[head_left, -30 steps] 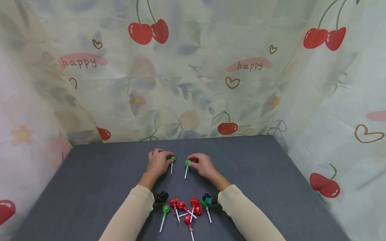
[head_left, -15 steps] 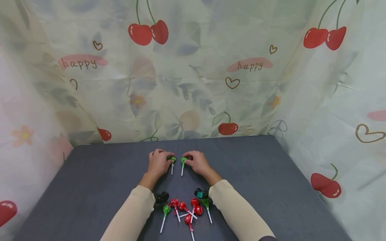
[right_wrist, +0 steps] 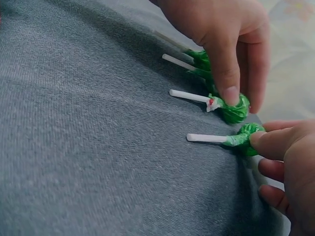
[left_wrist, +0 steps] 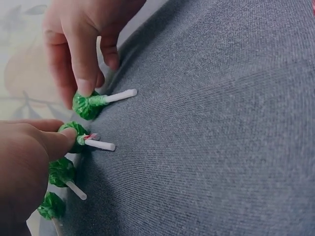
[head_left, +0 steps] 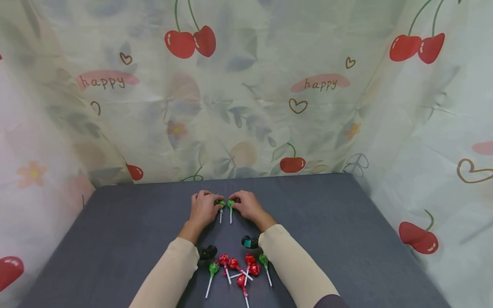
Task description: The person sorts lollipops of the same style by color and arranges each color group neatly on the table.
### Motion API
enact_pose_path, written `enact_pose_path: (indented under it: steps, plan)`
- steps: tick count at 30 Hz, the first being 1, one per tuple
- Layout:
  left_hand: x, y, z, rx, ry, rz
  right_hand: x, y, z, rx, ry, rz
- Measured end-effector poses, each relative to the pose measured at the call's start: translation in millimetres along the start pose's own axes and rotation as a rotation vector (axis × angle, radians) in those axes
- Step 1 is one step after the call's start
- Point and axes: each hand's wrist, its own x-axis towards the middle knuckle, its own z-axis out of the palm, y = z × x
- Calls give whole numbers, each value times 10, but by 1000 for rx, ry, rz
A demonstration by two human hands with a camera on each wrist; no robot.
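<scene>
Near me on worktop (head_left: pixel 135 239): loose heap of red lollipops (head_left: pixel 241 280), green lollipops (head_left: pixel 213 268) either side. Farther, right hand (head_left: pixel 248 206) pinches one green lollipop (right_wrist: pixel 242 139) by its head; just beside, left hand (head_left: pixel 203 208) pinches another green lollipop (right_wrist: pixel 236 110), two more green ones (left_wrist: pixel 62 171) alongside. Behind: cherry-print curtain (head_left: pixel 246 111).

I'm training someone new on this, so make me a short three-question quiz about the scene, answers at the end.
1. Multiple choice: what color is the wrapped head of the lollipop in the right-hand grip? A) red B) green C) yellow
2. True or false: the red lollipops lie nearer the bottom of the head view than the lollipop in the left-hand grip.
3. Count: how many green lollipops show in the left wrist view?

Key: 1. B; 2. True; 3. Four.
</scene>
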Motion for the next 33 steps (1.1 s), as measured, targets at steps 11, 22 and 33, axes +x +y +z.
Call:
enact_pose_path:
  steps: [11, 22, 33]
  plan:
    - [8, 12, -2, 28, -8, 27, -33, 2, 33, 39, 40, -13]
    - [-9, -1, -1, 45, 1, 48, -37, 8, 52, 54, 42, 11]
    - [-17, -7, -22, 5, 20, 46, -73, -4, 31, 89, 60, 12]
